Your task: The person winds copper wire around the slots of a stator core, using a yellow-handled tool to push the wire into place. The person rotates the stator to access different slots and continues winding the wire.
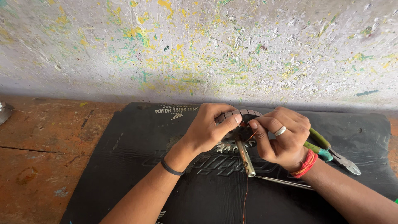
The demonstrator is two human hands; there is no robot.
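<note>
Soft, even daylight fills the scene, fairly bright, with no hard glare. Under the left hand (209, 130) and right hand (282, 137) lies only a faint, diffuse shadow on the black mat (124, 166). A mild sheen shows on the metal tube (245, 159) just below the hands. Focus is sharp around the hands; the paint-spattered wall (199, 45) above them bows slightly toward the frame edges.

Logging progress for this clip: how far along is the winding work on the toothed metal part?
Done: cannot tell how many teeth are wound; the hands hide most of the toothed metal core. In hand: the left hand and right hand grip the core and pinch thin copper wire, which trails toward the camera. Left: the wire is uncut; green-handled pliers lie unused on the black mat.
</note>
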